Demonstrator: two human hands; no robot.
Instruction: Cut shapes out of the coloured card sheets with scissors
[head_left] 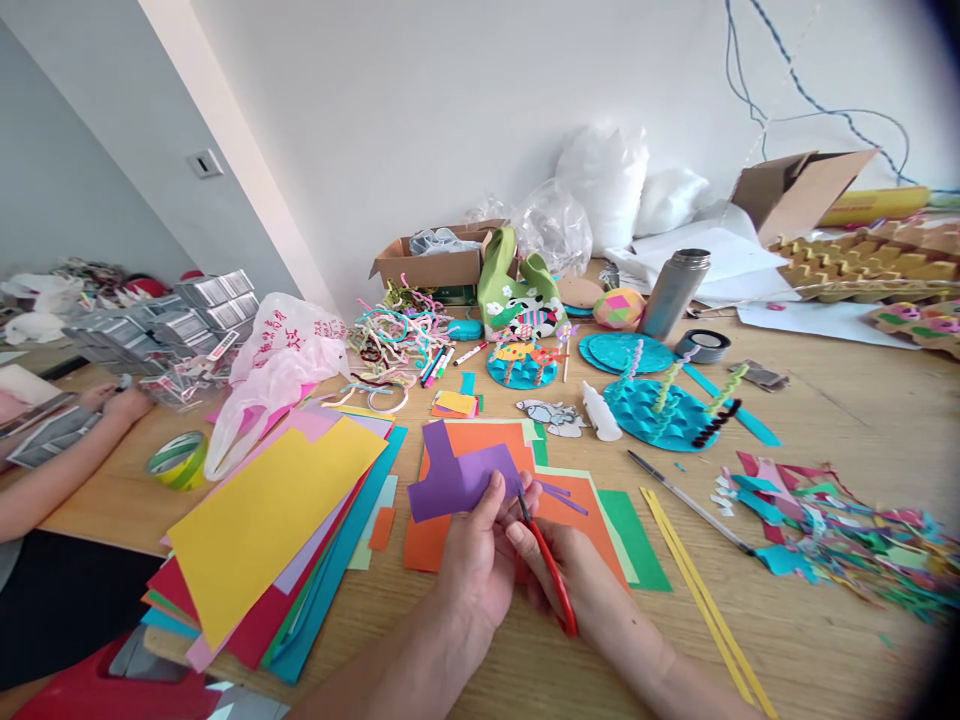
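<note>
My left hand (472,560) pinches a purple paper piece (457,475) by its lower right edge and holds it above the table. My right hand (577,585) grips red-handled scissors (551,575), whose blades meet the purple paper's right edge near my left thumb. Thin purple strips (562,497) lie just right of the blades on orange paper (480,440). Both hands hover over the orange and green sheets at the table's front middle.
A fanned stack of coloured sheets with yellow paper (262,525) on top lies left. Paper scraps (840,535) pile up at the right, near yellow strips (697,590) and a brush (690,502). Teal paper discs (660,410), glue bottle (601,412), steel flask (675,293), tape roll (178,460). Another person's arm (52,470) rests far left.
</note>
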